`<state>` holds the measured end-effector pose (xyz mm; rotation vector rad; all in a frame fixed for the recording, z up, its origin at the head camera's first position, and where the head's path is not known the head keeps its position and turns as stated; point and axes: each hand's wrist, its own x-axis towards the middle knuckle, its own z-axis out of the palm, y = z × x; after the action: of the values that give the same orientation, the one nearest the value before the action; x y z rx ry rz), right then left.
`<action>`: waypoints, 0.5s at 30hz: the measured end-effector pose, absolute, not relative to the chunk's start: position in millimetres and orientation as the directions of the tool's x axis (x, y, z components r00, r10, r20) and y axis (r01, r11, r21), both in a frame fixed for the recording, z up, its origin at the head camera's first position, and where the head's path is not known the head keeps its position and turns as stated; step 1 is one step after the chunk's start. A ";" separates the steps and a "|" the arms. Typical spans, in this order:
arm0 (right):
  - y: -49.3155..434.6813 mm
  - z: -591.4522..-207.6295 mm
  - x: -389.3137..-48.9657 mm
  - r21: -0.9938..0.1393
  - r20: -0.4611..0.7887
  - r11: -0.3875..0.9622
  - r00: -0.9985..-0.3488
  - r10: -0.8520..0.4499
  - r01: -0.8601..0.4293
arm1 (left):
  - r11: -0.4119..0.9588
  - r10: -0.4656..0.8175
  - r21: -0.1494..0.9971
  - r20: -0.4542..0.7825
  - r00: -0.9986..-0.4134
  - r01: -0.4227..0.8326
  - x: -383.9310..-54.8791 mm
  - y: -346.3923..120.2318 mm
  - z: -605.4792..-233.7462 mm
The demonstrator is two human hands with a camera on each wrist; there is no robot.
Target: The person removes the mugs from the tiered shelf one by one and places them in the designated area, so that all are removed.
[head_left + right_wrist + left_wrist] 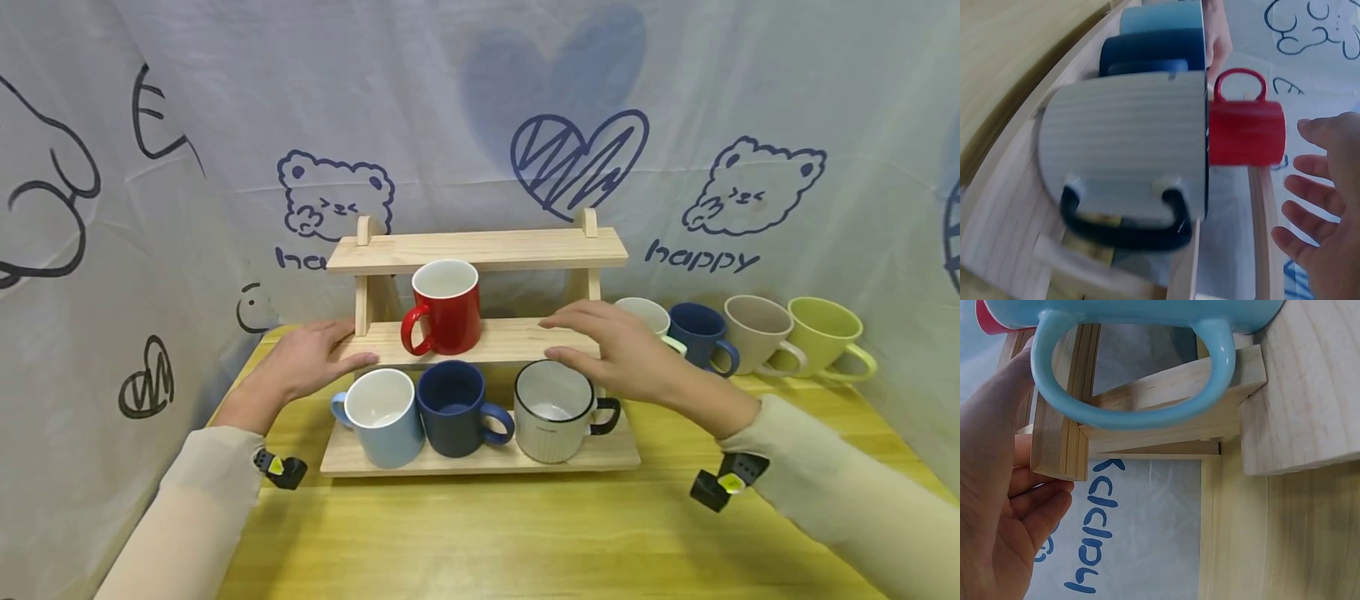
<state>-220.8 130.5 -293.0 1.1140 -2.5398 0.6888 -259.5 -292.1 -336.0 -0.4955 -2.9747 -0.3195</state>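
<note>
A three-tier wooden display rack [517, 340] stands on the table. My left hand [303, 358] grips the left end of its middle shelf, thumb on one face and fingers [1041, 512] on the other. Over the shelf's right end hovers my right hand [626, 346], its fingers spread and holding nothing. A red mug [456, 321] sits on the middle shelf, left of centre. Along the bottom tier are a light blue mug [392, 433], a dark blue mug [450, 427] and a white ribbed mug [1122, 144] with a black rim and handle, nearest my right hand.
Right of the rack, a white mug [643, 311], a blue mug [697, 329], a beige mug [753, 337] and a yellow-green mug [821, 333] stand in a row on the yellow wooden table [480, 542]. A printed white curtain [450, 100] hangs close behind.
</note>
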 end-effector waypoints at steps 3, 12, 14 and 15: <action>120.3 -289.1 -220.6 -0.309 0.416 0.589 -0.662 -0.623 -0.747 | 0.925 0.308 0.189 0.136 -0.941 0.330 -259.5 -291.5 -335.7; 85.6 -281.5 -221.0 -0.304 0.300 0.622 -0.692 -0.657 -0.722 | 0.930 0.302 0.177 0.129 -0.945 0.321 -259.4 -290.6 -335.5; 77.0 -281.2 -221.4 -0.289 0.289 0.618 -0.682 -0.671 -0.731 | 0.932 0.298 0.178 0.125 -0.946 0.317 -259.6 -290.3 -335.7; 72.7 -280.7 -221.3 -0.283 0.283 0.617 -0.679 -0.678 -0.734 | 0.932 0.296 0.180 0.122 -0.947 0.314 -259.5 -289.9 -335.7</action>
<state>-221.3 72.7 -280.7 1.1823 -2.6895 0.5715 -259.5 -289.9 -335.7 -0.4741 -2.9959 -0.3020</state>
